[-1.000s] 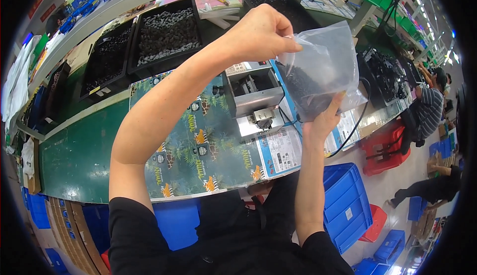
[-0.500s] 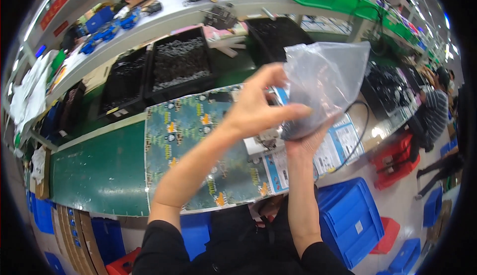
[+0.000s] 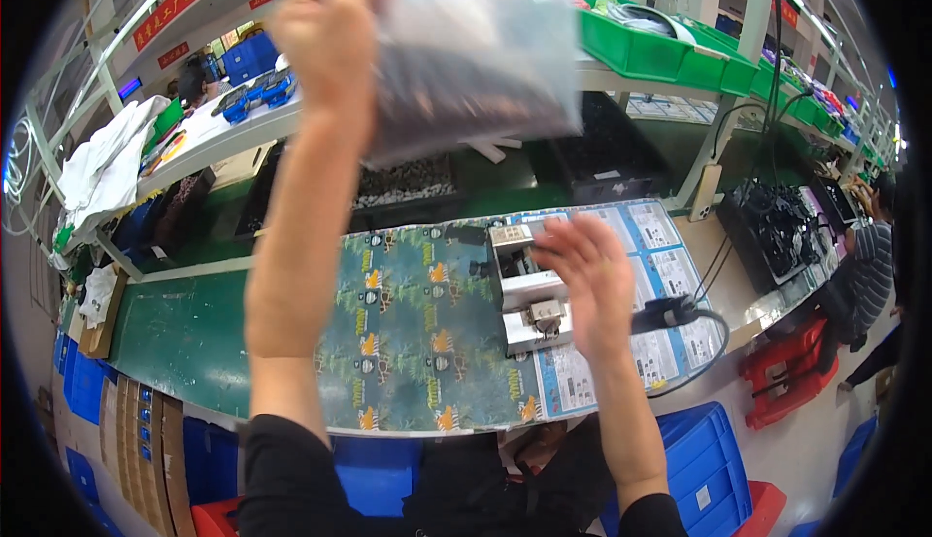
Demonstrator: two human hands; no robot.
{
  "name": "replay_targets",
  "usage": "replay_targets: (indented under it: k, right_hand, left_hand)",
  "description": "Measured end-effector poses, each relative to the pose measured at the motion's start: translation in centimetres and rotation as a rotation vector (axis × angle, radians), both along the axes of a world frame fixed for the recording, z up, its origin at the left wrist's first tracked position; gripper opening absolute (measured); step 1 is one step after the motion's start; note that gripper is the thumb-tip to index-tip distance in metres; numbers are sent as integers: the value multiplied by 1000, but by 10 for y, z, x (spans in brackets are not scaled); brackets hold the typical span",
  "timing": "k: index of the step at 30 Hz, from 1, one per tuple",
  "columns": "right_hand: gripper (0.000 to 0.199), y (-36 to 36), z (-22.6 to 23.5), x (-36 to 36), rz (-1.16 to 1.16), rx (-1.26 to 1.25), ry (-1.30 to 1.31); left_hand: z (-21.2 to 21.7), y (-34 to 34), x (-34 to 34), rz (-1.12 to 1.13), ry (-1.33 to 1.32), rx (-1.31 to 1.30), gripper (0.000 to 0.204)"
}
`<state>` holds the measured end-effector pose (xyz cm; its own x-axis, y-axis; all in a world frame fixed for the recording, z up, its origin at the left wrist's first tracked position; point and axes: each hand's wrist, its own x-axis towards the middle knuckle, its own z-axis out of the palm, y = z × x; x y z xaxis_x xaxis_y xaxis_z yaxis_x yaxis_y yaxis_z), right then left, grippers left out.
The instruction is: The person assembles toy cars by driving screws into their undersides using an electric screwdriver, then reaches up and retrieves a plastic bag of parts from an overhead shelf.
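Observation:
A clear plastic bag (image 3: 476, 61) with a dark mass of small parts in its lower half hangs high above the workbench. My left hand (image 3: 335, 37) grips it by its upper left edge, smeared a little by motion. My right hand (image 3: 592, 270) is off the bag, fingers apart and holding nothing. Just left of that hand stands a small metal fixture (image 3: 544, 320) on the bench. Under it lies a printed mat (image 3: 408, 328), with picture sheets (image 3: 670, 265) to the right. A black cable connector (image 3: 665, 314) is beside my right wrist.
Black bins (image 3: 607, 153) line the bench's far side, one behind the bag with grey parts (image 3: 408, 180). At the right is a bin of black pieces (image 3: 772, 236). Green trays (image 3: 670, 51) sit on the shelf above. Blue crates (image 3: 709, 459) stand below; a person (image 3: 869, 265) is at far right.
My left hand has lifted the bag up and to the left, with its view now higher. My right hand has let go of the bag and opened over the fixture.

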<state>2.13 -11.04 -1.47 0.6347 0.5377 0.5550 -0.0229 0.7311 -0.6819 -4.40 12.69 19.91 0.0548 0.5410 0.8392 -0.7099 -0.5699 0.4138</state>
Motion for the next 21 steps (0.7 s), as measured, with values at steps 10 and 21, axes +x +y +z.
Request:
replay_targets:
  k: [10, 21]
  right_hand:
    - [31, -139, -62, -13, -110, -375, -2]
    - [35, -198, -70, 36, -253, -340, 128]
  left_hand:
    - [97, 117, 65, 769, 28, 271, 33]
    - [0, 195, 179, 979, 160, -16, 29]
